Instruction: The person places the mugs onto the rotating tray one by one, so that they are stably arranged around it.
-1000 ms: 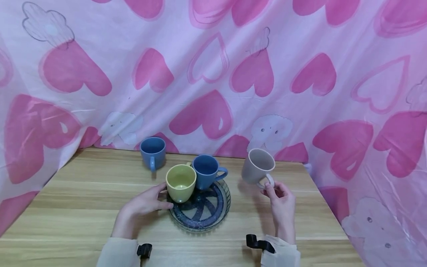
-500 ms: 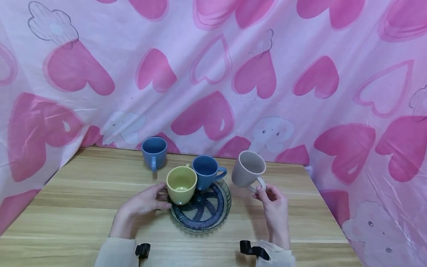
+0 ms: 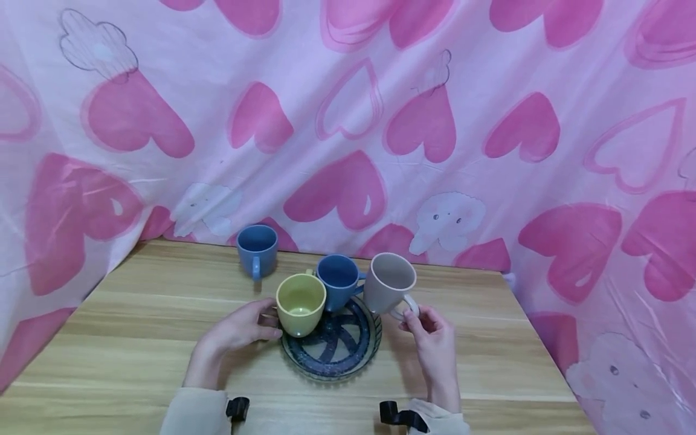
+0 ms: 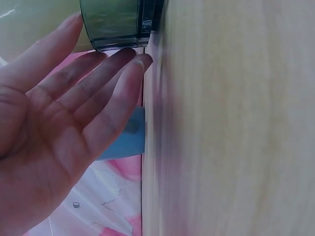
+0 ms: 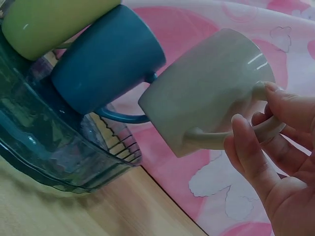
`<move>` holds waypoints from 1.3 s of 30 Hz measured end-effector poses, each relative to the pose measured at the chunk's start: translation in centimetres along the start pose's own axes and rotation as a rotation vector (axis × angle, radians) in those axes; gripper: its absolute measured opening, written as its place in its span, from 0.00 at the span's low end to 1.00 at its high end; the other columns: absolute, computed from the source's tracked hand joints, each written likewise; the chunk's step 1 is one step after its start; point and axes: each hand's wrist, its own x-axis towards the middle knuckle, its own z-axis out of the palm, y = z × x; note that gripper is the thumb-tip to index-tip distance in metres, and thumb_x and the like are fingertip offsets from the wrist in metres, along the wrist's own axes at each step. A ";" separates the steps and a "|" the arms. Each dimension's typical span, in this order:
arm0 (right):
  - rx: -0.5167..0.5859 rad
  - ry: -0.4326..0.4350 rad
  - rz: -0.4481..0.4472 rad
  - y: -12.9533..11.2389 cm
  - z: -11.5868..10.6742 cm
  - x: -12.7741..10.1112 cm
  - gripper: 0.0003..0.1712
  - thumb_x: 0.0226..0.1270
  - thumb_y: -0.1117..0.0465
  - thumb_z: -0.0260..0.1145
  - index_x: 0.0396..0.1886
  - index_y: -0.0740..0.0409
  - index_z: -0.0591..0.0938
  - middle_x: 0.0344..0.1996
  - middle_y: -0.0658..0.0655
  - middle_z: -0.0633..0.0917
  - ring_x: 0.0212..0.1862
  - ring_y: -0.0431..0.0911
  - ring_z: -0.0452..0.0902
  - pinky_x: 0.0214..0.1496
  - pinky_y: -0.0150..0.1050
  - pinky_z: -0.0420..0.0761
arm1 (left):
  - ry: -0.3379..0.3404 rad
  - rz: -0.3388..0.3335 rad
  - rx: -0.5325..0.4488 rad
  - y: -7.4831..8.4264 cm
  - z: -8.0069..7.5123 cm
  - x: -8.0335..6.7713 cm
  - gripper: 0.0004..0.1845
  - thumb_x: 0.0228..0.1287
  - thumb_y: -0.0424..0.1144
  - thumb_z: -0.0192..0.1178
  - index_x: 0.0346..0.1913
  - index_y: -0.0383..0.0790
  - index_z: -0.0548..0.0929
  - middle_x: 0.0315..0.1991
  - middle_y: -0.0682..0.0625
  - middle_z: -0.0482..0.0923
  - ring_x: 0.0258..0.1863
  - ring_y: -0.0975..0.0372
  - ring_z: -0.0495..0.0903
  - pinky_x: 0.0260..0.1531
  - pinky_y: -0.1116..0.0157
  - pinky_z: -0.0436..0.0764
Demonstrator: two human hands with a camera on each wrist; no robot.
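Observation:
A dark patterned glass plate [image 3: 348, 356] lies on the wooden table [image 3: 136, 338]. On it stand a yellow cup [image 3: 301, 304] and a blue mug [image 3: 338, 281]. My right hand [image 3: 415, 317] pinches the handle of a beige mug [image 3: 388, 284], held tilted in the air over the plate's right rim, next to the blue mug. In the right wrist view my fingers [image 5: 251, 157] curl round the handle of the beige mug [image 5: 206, 93]. My left hand [image 3: 261, 323] lies open at the plate's left edge, its straight fingertips [image 4: 130, 59] touching the glass rim [image 4: 118, 24].
A second blue mug [image 3: 257, 249] stands alone at the back of the table, near the pink heart-printed curtain [image 3: 348, 121] that walls the far and right sides. The table's right edge [image 3: 544, 356] is close to my right hand.
My right hand has carried the beige mug leftward, from beside the plate to over its right rim. The left hand has stayed at the plate's left edge.

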 end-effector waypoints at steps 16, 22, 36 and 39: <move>0.049 -0.064 0.025 1.6 1.4 -0.7 0.13 0.55 0.69 0.62 0.37 0.76 0.75 0.31 0.71 0.77 0.29 0.53 0.77 0.35 0.44 0.79 | 0.013 -0.019 0.008 0.2 0.0 -0.2 0.33 0.49 0.33 0.64 0.60 0.33 0.64 0.50 0.40 0.71 0.48 0.51 0.71 0.44 0.60 0.74; 0.027 -0.104 0.022 1.9 1.3 -0.8 0.12 0.56 0.68 0.62 0.37 0.74 0.76 0.30 0.71 0.77 0.30 0.57 0.76 0.36 0.45 0.79 | 0.002 -0.011 0.018 0.1 0.2 -0.1 0.34 0.48 0.34 0.64 0.59 0.34 0.64 0.49 0.42 0.72 0.47 0.52 0.72 0.43 0.60 0.75; 0.002 -0.159 -0.072 3.6 1.4 -1.0 0.04 0.57 0.72 0.59 0.33 0.67 0.77 0.28 0.69 0.77 0.27 0.53 0.77 0.31 0.42 0.79 | -0.022 -0.003 -0.001 -0.3 0.1 -0.1 0.37 0.46 0.35 0.66 0.61 0.32 0.61 0.49 0.42 0.72 0.49 0.51 0.71 0.47 0.58 0.72; 0.013 -0.154 -0.028 3.7 1.6 -1.0 0.06 0.57 0.71 0.60 0.34 0.70 0.76 0.28 0.70 0.77 0.28 0.52 0.77 0.32 0.43 0.79 | -0.024 -0.004 -0.007 -0.2 0.2 -0.2 0.38 0.45 0.34 0.67 0.61 0.32 0.61 0.51 0.41 0.71 0.50 0.50 0.70 0.49 0.56 0.70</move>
